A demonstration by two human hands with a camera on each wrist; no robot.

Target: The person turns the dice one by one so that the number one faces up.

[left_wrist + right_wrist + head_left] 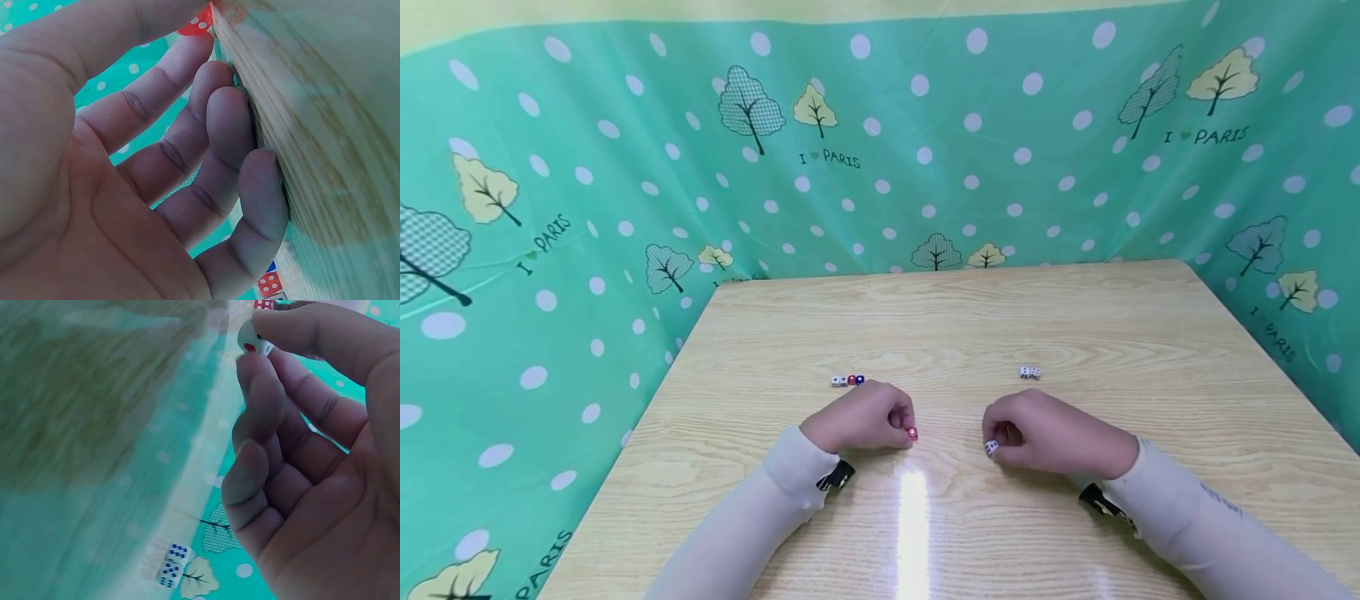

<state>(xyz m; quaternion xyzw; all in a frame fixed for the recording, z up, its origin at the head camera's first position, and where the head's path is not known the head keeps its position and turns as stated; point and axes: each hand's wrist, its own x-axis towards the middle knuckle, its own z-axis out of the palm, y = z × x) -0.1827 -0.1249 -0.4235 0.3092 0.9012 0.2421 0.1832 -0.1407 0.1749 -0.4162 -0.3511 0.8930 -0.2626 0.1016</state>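
Observation:
Between thumb and index finger my left hand (868,417) pinches a red die (912,433), low over the table left of centre. The left wrist view shows that red die (199,22) at the fingertips, its other fingers curled against the wood. My right hand (1037,429) pinches a white die (992,447) in thumb and fingertip; a red pip shows on this white die (251,341) in the right wrist view. Beyond the left hand is a short row with white dice (835,381), a red die (852,380) and a blue die (861,379). Two white dice (1029,372) sit side by side beyond the right hand.
The wooden table (955,325) carries a bright light reflection (913,533) near its front middle. A green dotted cloth (880,192) with printed trees hangs behind the table and along both sides.

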